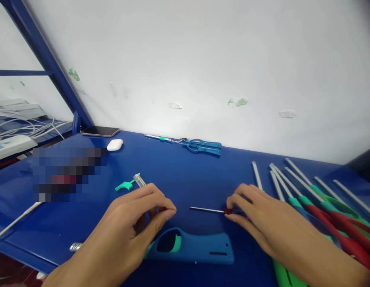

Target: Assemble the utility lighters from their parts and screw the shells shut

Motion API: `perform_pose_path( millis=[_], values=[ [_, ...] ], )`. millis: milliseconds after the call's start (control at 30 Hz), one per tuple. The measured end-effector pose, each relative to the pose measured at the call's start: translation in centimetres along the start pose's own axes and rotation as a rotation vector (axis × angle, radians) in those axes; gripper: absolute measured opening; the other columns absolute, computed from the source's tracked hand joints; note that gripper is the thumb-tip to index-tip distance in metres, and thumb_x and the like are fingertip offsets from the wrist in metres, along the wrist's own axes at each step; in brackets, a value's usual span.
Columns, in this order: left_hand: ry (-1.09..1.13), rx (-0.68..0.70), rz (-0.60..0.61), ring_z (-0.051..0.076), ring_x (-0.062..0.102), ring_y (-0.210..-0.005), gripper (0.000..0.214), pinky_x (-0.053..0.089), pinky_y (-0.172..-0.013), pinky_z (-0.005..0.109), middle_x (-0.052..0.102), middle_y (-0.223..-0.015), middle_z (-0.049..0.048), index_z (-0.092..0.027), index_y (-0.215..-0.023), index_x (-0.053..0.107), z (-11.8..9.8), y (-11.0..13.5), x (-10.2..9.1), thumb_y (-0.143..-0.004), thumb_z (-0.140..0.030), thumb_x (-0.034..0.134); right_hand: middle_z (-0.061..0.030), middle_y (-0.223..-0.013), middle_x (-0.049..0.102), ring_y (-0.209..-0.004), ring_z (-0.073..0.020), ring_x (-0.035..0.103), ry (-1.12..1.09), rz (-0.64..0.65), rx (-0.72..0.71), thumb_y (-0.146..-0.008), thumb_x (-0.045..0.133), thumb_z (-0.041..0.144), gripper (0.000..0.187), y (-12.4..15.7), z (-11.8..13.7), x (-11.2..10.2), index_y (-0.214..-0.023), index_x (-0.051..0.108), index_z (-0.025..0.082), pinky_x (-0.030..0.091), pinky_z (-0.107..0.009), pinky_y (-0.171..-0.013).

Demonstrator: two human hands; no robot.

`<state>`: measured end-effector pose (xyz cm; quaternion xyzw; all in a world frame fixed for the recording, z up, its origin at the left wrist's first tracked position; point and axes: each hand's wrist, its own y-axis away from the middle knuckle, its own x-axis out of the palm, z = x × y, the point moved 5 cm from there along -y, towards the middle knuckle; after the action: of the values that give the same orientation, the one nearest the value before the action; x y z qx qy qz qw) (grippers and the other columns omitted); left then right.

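My right hand (253, 217) is closed round the handle of a small screwdriver (207, 209), its thin metal shaft pointing left just above or on the table. My left hand (137, 227) is closed, thumb and index fingertips pressed together; anything between them is too small to make out. Under and beside that hand lies a blue utility lighter (202, 247) with a green trigger in its opening. Its left end is hidden behind my fingers. Beyond the left hand are a green trigger piece (125, 185) and a clear plastic part (139, 180), partly covered by my knuckles.
Several lighters (319, 207) with metal tubes lie piled at the right. By the wall rest blue shell halves (202, 146) and a metal tube (157, 138). A phone (100, 131), a white case (115, 145) and a blurred-out object (68, 171) lie left. Blue posts (53, 67) edge the table (173, 167).
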<state>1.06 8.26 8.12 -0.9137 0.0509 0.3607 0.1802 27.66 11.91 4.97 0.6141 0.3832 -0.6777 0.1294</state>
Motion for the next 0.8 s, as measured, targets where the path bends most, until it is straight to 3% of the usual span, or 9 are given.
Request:
perform_pose_path(
  millis=[100,200,400,800],
  values=[
    [0.093,-0.083,-0.053,0.013,0.067,-0.06,0.018,0.05,-0.054,0.02,0.076,-0.075,-0.004,-0.031,-0.088,0.081,-0.1,0.1,-0.1,-0.101,-0.037,0.069,-0.0055,-0.085,0.071,-0.072,-0.0249,0.072,-0.011,-0.008,-0.049,-0.118,0.033,0.041,0.047,-0.2,0.5,0.1,-0.094,0.07,0.025,0.061,-0.04,-0.064],
    [0.182,-0.193,-0.079,0.013,0.063,-0.048,0.018,0.042,-0.042,0.019,0.071,-0.057,-0.0045,-0.03,-0.088,0.082,-0.1,0.1,-0.3,-0.098,-0.042,0.073,-0.0039,-0.09,0.076,-0.073,-0.0231,0.075,-0.032,-0.041,-0.052,-0.118,0.035,0.045,0.042,-0.3,1.1,-0.9,-0.106,0.069,0.025,0.062,-0.039,-0.066],
    [0.282,-0.275,-0.089,0.015,0.06,-0.042,0.029,0.037,-0.036,0.021,0.074,-0.056,0.0007,-0.025,-0.084,0.083,-0.7,-0.3,-0.8,-0.096,-0.049,0.071,0.0015,-0.096,0.082,-0.078,-0.0177,0.082,-0.165,-0.156,-0.051,-0.119,0.037,0.043,0.032,-0.2,2.4,-2.4,-0.114,0.065,0.028,0.064,-0.031,-0.072],
    [0.32,-0.28,-0.073,0.015,0.056,-0.042,0.033,0.038,-0.036,0.023,0.073,-0.055,0.002,-0.025,-0.082,0.085,-0.7,-0.3,-0.6,-0.096,-0.051,0.07,0.0039,-0.127,0.082,-0.106,-0.0236,0.083,-0.089,0.004,-0.105,-0.114,0.05,0.031,0.028,1.6,2.0,0.1,-0.134,0.069,0.037,0.07,-0.038,-0.085]
  ],
)
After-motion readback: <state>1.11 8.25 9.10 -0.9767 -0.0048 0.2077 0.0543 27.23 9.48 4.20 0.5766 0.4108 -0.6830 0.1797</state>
